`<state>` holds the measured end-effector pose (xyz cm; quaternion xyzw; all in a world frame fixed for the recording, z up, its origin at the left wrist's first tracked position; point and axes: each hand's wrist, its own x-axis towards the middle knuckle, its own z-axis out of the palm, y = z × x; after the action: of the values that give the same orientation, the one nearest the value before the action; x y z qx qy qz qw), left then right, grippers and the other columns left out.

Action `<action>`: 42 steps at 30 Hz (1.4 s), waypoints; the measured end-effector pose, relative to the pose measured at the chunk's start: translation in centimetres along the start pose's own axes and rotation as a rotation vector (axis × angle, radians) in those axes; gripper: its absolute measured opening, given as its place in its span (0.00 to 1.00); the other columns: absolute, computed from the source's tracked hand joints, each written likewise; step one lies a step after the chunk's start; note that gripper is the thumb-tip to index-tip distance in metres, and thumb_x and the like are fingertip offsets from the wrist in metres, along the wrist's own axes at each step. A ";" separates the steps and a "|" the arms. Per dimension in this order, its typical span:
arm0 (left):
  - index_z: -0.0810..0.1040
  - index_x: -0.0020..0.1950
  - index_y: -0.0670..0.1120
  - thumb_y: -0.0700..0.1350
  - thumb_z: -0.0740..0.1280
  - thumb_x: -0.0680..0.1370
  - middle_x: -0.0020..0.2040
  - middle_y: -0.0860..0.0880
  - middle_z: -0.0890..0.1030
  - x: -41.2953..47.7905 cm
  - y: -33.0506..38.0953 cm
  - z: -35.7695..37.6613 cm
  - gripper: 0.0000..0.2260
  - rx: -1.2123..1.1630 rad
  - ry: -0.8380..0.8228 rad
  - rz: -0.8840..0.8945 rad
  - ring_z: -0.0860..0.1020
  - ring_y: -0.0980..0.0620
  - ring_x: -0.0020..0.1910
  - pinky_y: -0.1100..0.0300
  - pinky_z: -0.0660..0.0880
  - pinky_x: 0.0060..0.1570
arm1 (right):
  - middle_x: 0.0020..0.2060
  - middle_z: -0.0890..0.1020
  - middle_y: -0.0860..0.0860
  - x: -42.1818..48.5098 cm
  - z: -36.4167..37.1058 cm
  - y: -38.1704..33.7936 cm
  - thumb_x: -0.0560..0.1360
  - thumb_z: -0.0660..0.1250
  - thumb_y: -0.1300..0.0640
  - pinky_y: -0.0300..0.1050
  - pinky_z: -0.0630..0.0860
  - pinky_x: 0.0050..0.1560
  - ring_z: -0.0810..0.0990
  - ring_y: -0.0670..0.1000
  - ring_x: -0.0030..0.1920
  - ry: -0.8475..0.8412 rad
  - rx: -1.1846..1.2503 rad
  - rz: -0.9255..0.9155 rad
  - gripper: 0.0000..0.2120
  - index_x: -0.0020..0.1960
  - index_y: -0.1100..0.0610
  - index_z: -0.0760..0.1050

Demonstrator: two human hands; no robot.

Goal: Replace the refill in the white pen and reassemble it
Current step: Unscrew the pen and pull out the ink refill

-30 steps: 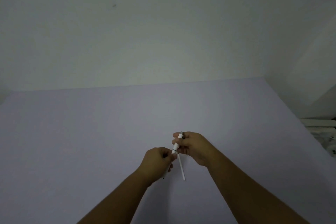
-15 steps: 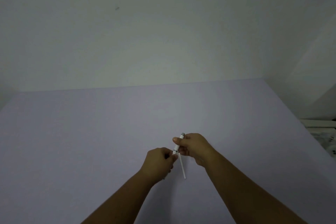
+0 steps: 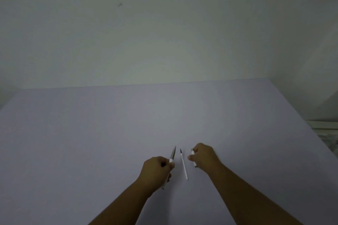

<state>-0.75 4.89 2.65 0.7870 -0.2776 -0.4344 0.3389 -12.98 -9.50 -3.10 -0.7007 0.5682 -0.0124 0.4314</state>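
Note:
My left hand (image 3: 157, 171) is closed around the front part of the white pen (image 3: 172, 155), whose grey pointed end sticks up and away from me. My right hand (image 3: 204, 157) grips the white rear barrel (image 3: 192, 151), mostly hidden in the fist. Between the two hands a thin white refill (image 3: 183, 164) with a dark tip lies flat on the lilac table (image 3: 91, 133), touching neither hand.
The table's right edge (image 3: 300, 120) runs diagonally, with pale clutter (image 3: 327, 131) beyond it. A bare wall stands behind the far edge.
The two hands, joined at the pen before, have pulled apart sideways. The pen is now in two parts, one in each hand, and the refill lies between them.

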 end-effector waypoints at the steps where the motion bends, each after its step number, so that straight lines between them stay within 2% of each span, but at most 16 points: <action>1: 0.80 0.44 0.47 0.48 0.67 0.76 0.33 0.50 0.81 0.1 0.0 0.0 0.05 -0.004 -0.001 -0.005 0.79 0.58 0.28 0.74 0.70 0.23 | 0.47 0.82 0.61 0.2 0.8 0.6 0.69 0.72 0.59 0.50 0.79 0.46 0.82 0.60 0.47 0.019 -0.051 -0.019 0.14 0.52 0.64 0.76; 4: 0.80 0.45 0.46 0.48 0.67 0.76 0.33 0.51 0.81 0.4 -0.2 0.1 0.07 0.005 0.004 -0.006 0.79 0.59 0.28 0.75 0.69 0.23 | 0.50 0.82 0.60 0.4 2.1 1.4 0.69 0.73 0.57 0.47 0.76 0.48 0.81 0.59 0.50 0.084 -0.065 -0.051 0.15 0.52 0.62 0.77; 12: 0.79 0.43 0.50 0.49 0.66 0.76 0.34 0.51 0.82 0.9 -0.4 0.6 0.05 0.030 0.006 0.030 0.79 0.58 0.30 0.73 0.70 0.26 | 0.49 0.81 0.57 0.7 3.2 2.3 0.66 0.76 0.56 0.43 0.72 0.45 0.75 0.50 0.43 0.126 0.020 -0.057 0.17 0.51 0.60 0.75; 17: 0.79 0.41 0.51 0.49 0.66 0.76 0.32 0.53 0.81 1.2 -0.4 0.5 0.06 0.068 0.017 0.049 0.79 0.59 0.29 0.72 0.70 0.28 | 0.52 0.79 0.58 0.0 2.5 1.4 0.70 0.73 0.51 0.48 0.76 0.53 0.79 0.57 0.52 0.137 0.034 -0.038 0.22 0.58 0.61 0.73; 19: 0.79 0.41 0.51 0.49 0.66 0.76 0.32 0.53 0.81 1.4 -0.3 0.6 0.06 0.089 0.031 0.060 0.79 0.58 0.30 0.71 0.71 0.29 | 0.46 0.80 0.55 -0.8 1.8 0.1 0.72 0.69 0.45 0.49 0.76 0.52 0.79 0.56 0.50 0.170 0.117 -0.072 0.18 0.52 0.58 0.76; 22: 0.79 0.42 0.50 0.50 0.65 0.76 0.33 0.52 0.81 1.5 0.1 0.8 0.07 0.121 0.035 0.083 0.79 0.58 0.30 0.71 0.71 0.27 | 0.32 0.77 0.47 -2.4 0.6 -2.4 0.71 0.66 0.40 0.43 0.73 0.37 0.75 0.49 0.34 -0.044 0.410 -0.066 0.17 0.36 0.53 0.76; 23: 0.79 0.43 0.48 0.50 0.65 0.77 0.34 0.52 0.81 1.4 0.3 0.8 0.07 0.134 0.026 0.090 0.79 0.57 0.30 0.71 0.71 0.27 | 0.29 0.76 0.47 -2.9 0.4 -3.2 0.71 0.67 0.40 0.40 0.70 0.34 0.73 0.46 0.31 -0.121 0.439 -0.069 0.17 0.33 0.53 0.74; 25: 0.80 0.46 0.45 0.49 0.64 0.77 0.35 0.51 0.81 1.3 0.8 0.9 0.09 0.162 0.015 0.103 0.78 0.56 0.31 0.71 0.71 0.26 | 0.26 0.73 0.47 -3.4 0.2 -4.1 0.71 0.71 0.46 0.39 0.68 0.33 0.70 0.45 0.28 -0.170 0.427 -0.120 0.17 0.30 0.55 0.71; 28: 0.80 0.49 0.45 0.49 0.63 0.78 0.37 0.49 0.81 1.2 1.4 0.6 0.10 0.146 0.009 0.115 0.78 0.56 0.32 0.70 0.71 0.26 | 0.29 0.76 0.51 -3.5 -0.6 -4.7 0.72 0.70 0.55 0.39 0.71 0.35 0.71 0.47 0.30 -0.215 0.548 -0.156 0.09 0.36 0.59 0.77; 30: 0.80 0.51 0.45 0.49 0.63 0.78 0.38 0.49 0.81 1.2 1.8 0.3 0.10 0.124 -0.016 0.113 0.79 0.55 0.34 0.69 0.73 0.28 | 0.33 0.79 0.51 -3.4 -1.2 -4.6 0.74 0.68 0.60 0.39 0.73 0.39 0.74 0.48 0.35 -0.293 0.660 -0.180 0.05 0.40 0.58 0.80; 33: 0.80 0.51 0.45 0.50 0.63 0.78 0.37 0.51 0.80 1.1 2.1 0.1 0.11 0.158 -0.022 0.128 0.78 0.56 0.33 0.68 0.73 0.29 | 0.39 0.82 0.52 -3.3 -1.8 -4.4 0.75 0.66 0.58 0.42 0.75 0.46 0.78 0.50 0.42 -0.379 0.702 -0.172 0.05 0.45 0.56 0.81; 36: 0.81 0.50 0.44 0.50 0.63 0.78 0.35 0.52 0.79 1.0 2.2 0.3 0.12 0.207 0.011 0.167 0.77 0.58 0.31 0.68 0.72 0.29 | 0.34 0.79 0.52 -3.4 -2.0 -4.9 0.72 0.71 0.52 0.41 0.75 0.40 0.75 0.49 0.36 -0.309 0.560 -0.115 0.09 0.38 0.57 0.78; 38: 0.81 0.50 0.43 0.50 0.63 0.78 0.34 0.52 0.79 0.9 2.2 0.4 0.12 0.226 0.027 0.179 0.77 0.57 0.31 0.67 0.71 0.30 | 0.34 0.78 0.53 -3.4 -2.0 -5.0 0.72 0.70 0.58 0.41 0.75 0.39 0.76 0.50 0.36 -0.295 0.577 -0.133 0.06 0.37 0.57 0.77; 40: 0.81 0.49 0.43 0.50 0.63 0.78 0.34 0.51 0.80 0.7 2.2 0.4 0.13 0.244 0.040 0.196 0.78 0.54 0.33 0.65 0.73 0.31 | 0.37 0.80 0.54 -3.5 -2.3 -5.1 0.73 0.68 0.65 0.40 0.76 0.42 0.78 0.50 0.39 -0.355 0.705 -0.141 0.04 0.43 0.58 0.79; 42: 0.81 0.49 0.42 0.51 0.63 0.78 0.38 0.45 0.83 0.6 2.3 0.3 0.13 0.277 0.056 0.222 0.81 0.48 0.38 0.59 0.75 0.36 | 0.39 0.81 0.54 -3.7 -2.5 -5.2 0.74 0.67 0.65 0.41 0.76 0.44 0.79 0.50 0.40 -0.382 0.761 -0.120 0.06 0.51 0.62 0.78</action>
<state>-1.05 2.94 4.01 0.8026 -0.4103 -0.3298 0.2805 -11.45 -8.13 3.43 -0.5131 0.3915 -0.1163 0.7549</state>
